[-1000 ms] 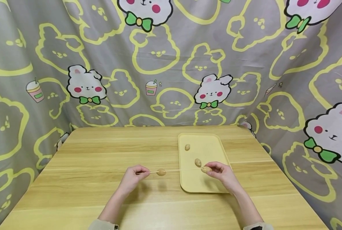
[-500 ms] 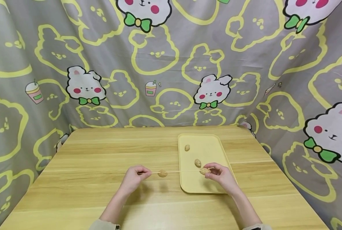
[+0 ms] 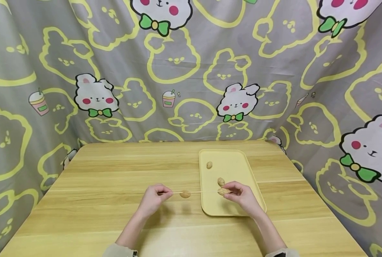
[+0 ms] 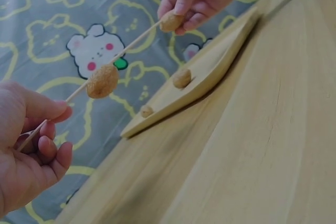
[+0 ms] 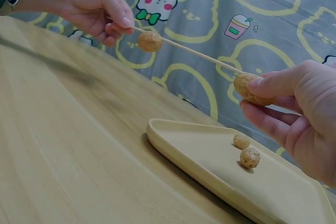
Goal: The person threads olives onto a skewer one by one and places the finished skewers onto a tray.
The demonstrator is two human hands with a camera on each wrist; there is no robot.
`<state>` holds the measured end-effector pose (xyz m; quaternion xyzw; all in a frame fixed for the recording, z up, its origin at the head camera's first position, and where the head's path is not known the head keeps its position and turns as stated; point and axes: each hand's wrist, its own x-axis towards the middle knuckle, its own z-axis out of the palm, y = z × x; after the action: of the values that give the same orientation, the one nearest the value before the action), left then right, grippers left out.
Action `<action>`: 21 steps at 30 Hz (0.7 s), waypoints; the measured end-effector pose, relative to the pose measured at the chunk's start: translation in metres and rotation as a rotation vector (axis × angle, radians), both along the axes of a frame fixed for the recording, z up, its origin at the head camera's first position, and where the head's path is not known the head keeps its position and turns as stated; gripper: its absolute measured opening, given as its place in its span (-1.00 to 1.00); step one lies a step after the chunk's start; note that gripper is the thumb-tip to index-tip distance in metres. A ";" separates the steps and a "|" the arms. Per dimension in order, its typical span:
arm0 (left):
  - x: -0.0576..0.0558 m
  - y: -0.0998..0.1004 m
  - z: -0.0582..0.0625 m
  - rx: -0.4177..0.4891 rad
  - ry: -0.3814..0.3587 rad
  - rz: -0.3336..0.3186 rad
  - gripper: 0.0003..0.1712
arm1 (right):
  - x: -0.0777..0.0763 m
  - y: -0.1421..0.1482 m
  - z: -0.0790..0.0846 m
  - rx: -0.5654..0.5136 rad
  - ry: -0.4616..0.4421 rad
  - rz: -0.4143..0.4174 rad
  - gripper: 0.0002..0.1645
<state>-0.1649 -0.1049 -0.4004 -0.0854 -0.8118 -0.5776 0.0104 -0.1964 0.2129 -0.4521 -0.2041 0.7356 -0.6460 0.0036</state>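
My left hand (image 3: 155,198) pinches the rear part of a thin wooden skewer (image 5: 202,56), which lies nearly level above the table. A brown, wrinkled, fried-looking oval ball (image 4: 102,81) is threaded on it, a short way from the left fingertips. At the skewer's other end my right hand (image 3: 240,196) grips a second such ball (image 5: 249,88) between thumb and fingers. In the right wrist view the skewer meets that ball's near side; whether its tip comes out beyond is hard to tell. Both hands hover apart from the table, the right one over a pale yellow tray (image 3: 210,208).
Two more brown balls, one nearer (image 3: 221,181) and one farther (image 3: 209,165), lie on the tray. Under everything is a wood-grain table (image 3: 114,171), with a patterned grey curtain (image 3: 184,82) behind and at both sides.
The right hand has shifted left with its ball, and the left hand slightly right with the skewer. The two balls are closer together. Both balls on the tray stay put.
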 end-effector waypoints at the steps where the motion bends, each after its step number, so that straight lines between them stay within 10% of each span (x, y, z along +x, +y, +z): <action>1: 0.000 0.000 -0.001 0.000 0.002 -0.001 -0.96 | 0.000 0.000 0.000 -0.001 0.000 0.001 -0.66; 9: 0.000 0.002 -0.003 0.053 0.011 0.009 -0.94 | -0.001 -0.002 -0.001 -0.058 -0.041 -0.029 -0.58; 21: -0.020 0.005 -0.038 0.135 0.011 0.075 -0.90 | 0.000 -0.021 -0.003 -0.605 -0.114 -0.009 -0.66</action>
<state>-0.1852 -0.1001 -0.4380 -0.0573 -0.7737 -0.6295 0.0420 -0.1963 0.1919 -0.4556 -0.1559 0.5092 -0.8462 -0.0189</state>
